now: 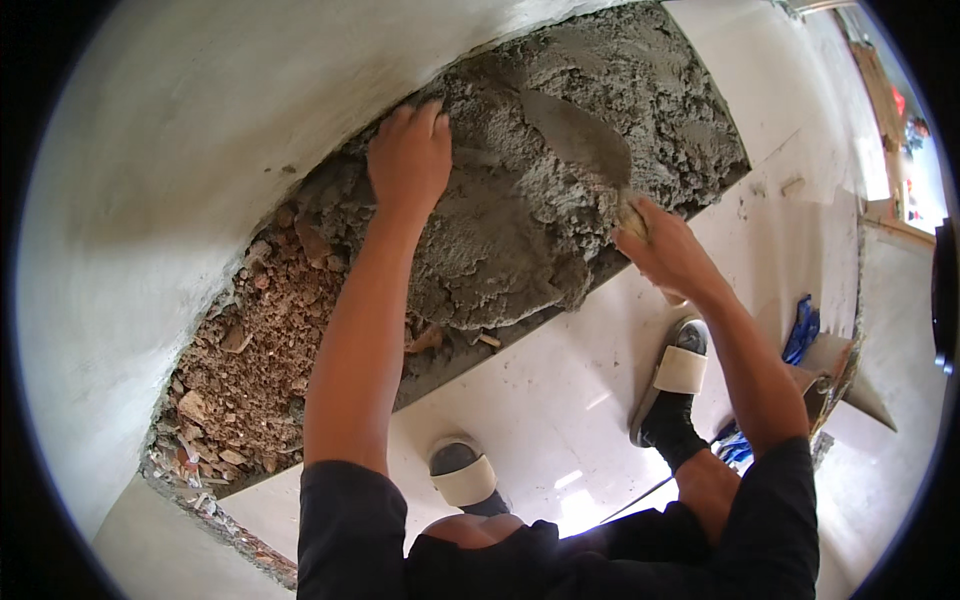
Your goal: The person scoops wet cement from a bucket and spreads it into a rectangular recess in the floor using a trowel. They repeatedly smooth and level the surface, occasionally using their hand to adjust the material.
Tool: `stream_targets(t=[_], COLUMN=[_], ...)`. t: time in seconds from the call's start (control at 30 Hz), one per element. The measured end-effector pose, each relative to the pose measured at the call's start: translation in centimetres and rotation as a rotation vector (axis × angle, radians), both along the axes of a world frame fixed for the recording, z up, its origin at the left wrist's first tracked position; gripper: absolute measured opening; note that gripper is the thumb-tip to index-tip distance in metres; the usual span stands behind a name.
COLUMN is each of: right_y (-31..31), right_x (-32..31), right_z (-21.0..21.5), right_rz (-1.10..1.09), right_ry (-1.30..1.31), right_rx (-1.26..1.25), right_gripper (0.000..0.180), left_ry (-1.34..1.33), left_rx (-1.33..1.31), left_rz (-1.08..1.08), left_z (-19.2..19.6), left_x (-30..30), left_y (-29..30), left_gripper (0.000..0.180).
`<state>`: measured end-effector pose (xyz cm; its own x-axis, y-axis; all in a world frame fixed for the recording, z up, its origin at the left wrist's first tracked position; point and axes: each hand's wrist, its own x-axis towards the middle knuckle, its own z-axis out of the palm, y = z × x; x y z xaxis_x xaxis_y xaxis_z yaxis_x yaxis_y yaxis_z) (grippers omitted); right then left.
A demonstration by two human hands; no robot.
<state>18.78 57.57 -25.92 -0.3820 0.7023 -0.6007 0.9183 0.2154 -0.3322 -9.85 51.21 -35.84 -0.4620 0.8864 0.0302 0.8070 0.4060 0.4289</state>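
My right hand (665, 248) is closed around the handle of a trowel (580, 138). The trowel's flat grey blade lies on a bed of wet grey mortar (490, 250) and is smeared with it. Farther left, my left hand (410, 155) reaches down to the mortar's far edge, close to the pale wall (200, 150). Its fingers are curled, and their tips are partly hidden, so what they hold, if anything, cannot be made out.
Brown rubble (270, 340) with broken stones fills the strip left of the mortar. Pale floor tiles (560, 390) border it on the near side, where my feet stand in slide sandals (465, 480). At the right lie a blue bag (803, 330) and a doorway (920, 180).
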Motion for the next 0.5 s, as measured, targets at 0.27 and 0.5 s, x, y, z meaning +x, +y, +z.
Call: stream_targets(t=[0.27, 0.5], right_y=[-2.7, -4.0], right_x=[0.5, -4.7], right_z=[-3.3, -4.4], right_rz=[-0.608, -0.794], right_ry=[0.528, 0.846], right_rx=[-0.317, -0.101], right_gripper=[0.044, 0.046], left_ry=[-0.126, -0.356], left_rx=[-0.553, -0.268], left_rz=[-0.085, -0.099], left_z=[-0.9, 3.7], left_x=[-0.7, -1.1], left_y=[8.1, 2.3], left_gripper=[0.045, 0.051])
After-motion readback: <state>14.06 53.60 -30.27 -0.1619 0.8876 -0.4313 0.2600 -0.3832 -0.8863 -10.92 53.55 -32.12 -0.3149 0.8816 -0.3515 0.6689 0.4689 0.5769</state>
